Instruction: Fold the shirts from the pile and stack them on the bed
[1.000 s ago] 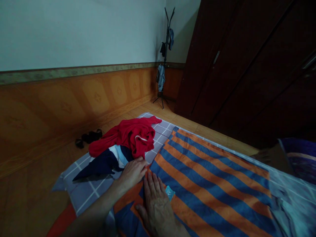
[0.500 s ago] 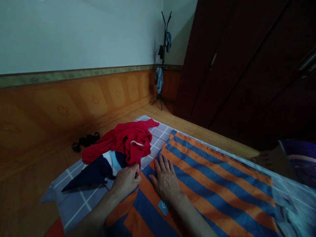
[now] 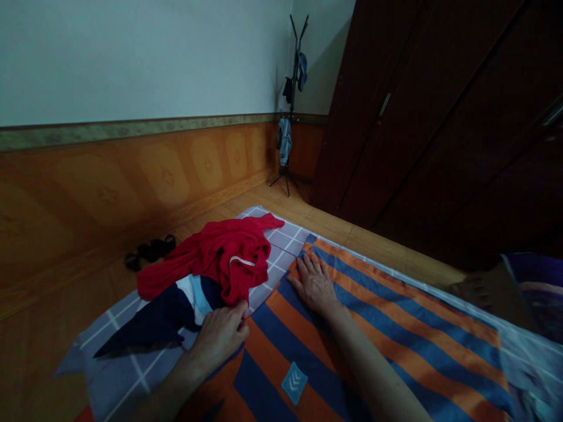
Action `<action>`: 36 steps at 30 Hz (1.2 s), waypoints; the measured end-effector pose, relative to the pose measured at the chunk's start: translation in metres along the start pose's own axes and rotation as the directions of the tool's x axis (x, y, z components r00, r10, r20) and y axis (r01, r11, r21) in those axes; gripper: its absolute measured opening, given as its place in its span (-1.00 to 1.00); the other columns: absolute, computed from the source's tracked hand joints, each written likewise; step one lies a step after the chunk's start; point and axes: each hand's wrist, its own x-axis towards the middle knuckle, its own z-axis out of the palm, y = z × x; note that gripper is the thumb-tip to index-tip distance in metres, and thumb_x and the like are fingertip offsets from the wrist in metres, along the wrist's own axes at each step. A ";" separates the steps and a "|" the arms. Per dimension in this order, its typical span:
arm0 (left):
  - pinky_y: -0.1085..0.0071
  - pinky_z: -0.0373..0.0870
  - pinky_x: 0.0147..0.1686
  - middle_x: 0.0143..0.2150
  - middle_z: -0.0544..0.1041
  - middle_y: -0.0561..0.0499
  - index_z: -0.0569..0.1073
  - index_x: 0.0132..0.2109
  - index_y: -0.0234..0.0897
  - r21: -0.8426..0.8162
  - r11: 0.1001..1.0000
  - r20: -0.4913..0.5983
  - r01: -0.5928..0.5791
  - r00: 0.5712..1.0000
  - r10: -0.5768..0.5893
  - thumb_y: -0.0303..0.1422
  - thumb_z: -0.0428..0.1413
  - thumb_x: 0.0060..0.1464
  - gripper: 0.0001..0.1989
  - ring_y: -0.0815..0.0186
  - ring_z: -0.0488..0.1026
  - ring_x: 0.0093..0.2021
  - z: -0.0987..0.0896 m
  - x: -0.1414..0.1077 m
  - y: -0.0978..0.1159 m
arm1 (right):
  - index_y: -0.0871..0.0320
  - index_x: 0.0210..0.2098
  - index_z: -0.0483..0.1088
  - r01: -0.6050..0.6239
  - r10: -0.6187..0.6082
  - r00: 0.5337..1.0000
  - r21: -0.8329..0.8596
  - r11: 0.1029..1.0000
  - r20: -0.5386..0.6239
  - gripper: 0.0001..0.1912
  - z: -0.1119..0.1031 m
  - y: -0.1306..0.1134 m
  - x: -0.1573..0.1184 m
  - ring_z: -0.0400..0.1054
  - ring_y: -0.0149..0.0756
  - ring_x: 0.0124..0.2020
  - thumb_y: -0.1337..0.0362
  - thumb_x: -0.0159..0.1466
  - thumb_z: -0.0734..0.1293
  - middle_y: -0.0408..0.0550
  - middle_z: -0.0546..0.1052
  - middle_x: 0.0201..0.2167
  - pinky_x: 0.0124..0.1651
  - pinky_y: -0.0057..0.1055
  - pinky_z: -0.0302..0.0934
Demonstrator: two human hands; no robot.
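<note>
Two bare hands on an orange-and-blue striped sheet (image 3: 409, 346), spread out on the wooden floor (image 3: 334, 228).
Right hand (image 3: 313, 285) lies flat, grip open and holding nothing; left hand (image 3: 219, 335) curls at the sheet's edge (whether its grip pinches cloth, I can't tell), just beside a red garment (image 3: 220, 252) and a navy-and-white garment (image 3: 153, 322) on a grey checked cloth (image 3: 101, 363).

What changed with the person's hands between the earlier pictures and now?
The right hand slid flat up the orange-and-blue striped sheet toward its far edge, away from a blue label. The left hand stayed curled at the sheet's edge. The red garment and coat stand stayed put.
</note>
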 end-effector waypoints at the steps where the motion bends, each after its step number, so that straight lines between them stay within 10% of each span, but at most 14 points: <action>1: 0.39 0.19 -0.37 -0.35 0.56 0.04 0.34 -0.22 -0.17 0.007 1.000 0.011 0.009 1.000 -0.009 -0.45 -0.06 0.00 -0.82 0.20 0.53 -0.27 0.000 0.000 0.000 | 0.27 0.28 0.09 -0.012 0.012 1.000 -0.004 1.000 0.000 -0.32 0.000 0.005 0.006 -0.14 0.00 0.32 -0.07 0.35 0.02 0.12 0.08 0.31 0.28 -0.04 -0.25; 16: 0.33 0.25 -0.34 -0.33 0.57 -0.05 0.36 -0.17 -0.21 0.028 1.000 0.129 0.011 0.992 -0.015 -0.47 -0.09 0.03 -0.78 0.10 0.54 -0.26 -0.005 -0.003 -0.001 | 0.27 0.28 0.07 -0.058 0.058 0.987 -0.002 0.998 -0.147 -0.31 0.017 0.025 0.035 -0.16 -0.03 0.31 -0.09 0.35 0.00 0.13 0.08 0.31 0.27 -0.04 -0.29; 24: 0.44 0.22 -0.33 -0.30 0.53 0.04 0.40 -0.21 -0.19 -0.177 0.982 -0.037 -0.067 0.997 0.062 -0.39 -0.03 0.13 -0.87 0.26 0.50 -0.26 -0.021 -0.015 -0.005 | 0.26 0.30 0.02 -0.102 0.090 0.987 -0.093 0.990 -0.131 -0.37 0.005 0.014 0.028 -0.12 0.04 0.30 0.00 0.37 0.03 0.20 0.02 0.32 0.24 0.00 -0.24; 32: 0.37 0.26 -0.09 -0.09 0.47 -0.04 0.41 -0.08 -0.20 -0.212 0.976 -0.151 0.046 0.985 -0.080 -0.23 0.00 0.18 -0.77 0.21 0.40 -0.05 -0.023 -0.082 -0.047 | 0.25 0.29 0.07 0.226 -0.226 0.974 0.085 0.970 -0.009 -0.36 -0.050 -0.085 -0.092 -0.20 0.02 0.34 0.00 0.34 0.11 0.19 -0.05 0.34 0.29 -0.04 -0.16; 36: 0.32 0.26 -0.08 -0.07 0.47 -0.10 0.40 -0.04 -0.25 -0.145 0.987 -0.152 0.075 0.984 -0.098 -0.18 0.07 0.12 -0.68 0.13 0.39 -0.02 -0.008 -0.089 -0.056 | 0.20 0.26 0.15 0.532 -0.593 0.786 0.297 0.793 0.175 -0.37 -0.046 -0.142 -0.166 -0.03 0.04 0.29 -0.04 0.32 0.13 0.13 0.07 0.30 0.21 -0.07 0.06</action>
